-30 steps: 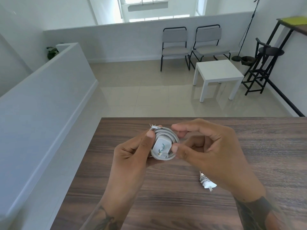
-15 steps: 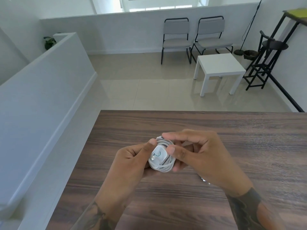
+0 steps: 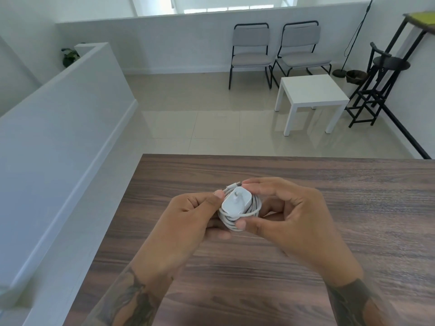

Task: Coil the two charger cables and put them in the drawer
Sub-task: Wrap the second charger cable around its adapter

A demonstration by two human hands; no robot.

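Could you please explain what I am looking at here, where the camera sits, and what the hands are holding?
There is no machine here: a camera worn on a person's head looks forward and down at their own hands. The left hand and right hand together hold a white charger plug wrapped in its coiled white cable just above a dark wood-grain table. The cable's connector end pokes out by the right fingertips. No drawer shows. Behind stand two grey chairs and a small white side table.
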